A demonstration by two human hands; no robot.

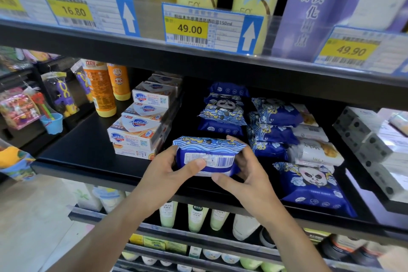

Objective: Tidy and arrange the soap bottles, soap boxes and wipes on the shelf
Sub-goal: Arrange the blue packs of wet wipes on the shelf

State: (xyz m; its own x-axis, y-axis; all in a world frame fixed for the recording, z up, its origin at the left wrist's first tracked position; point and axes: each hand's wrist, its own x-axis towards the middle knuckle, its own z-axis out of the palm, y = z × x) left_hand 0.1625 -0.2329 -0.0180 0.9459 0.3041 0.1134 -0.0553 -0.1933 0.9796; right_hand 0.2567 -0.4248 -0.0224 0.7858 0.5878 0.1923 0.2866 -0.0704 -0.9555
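Above the black shelf (92, 152), both hands (207, 174) gripping a soft, glossy, perhaps plastic blue wipes pack (208, 155)

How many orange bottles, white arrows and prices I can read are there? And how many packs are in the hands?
Orange bottles: 2
White arrows: 2
Readable prices: 3
Pack in both hands: 1
Total: 8

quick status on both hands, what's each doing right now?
Left hand: closed on the left end of the blue wipes pack, thumb across its barcode label.
Right hand: closed on the right end of the same pack.
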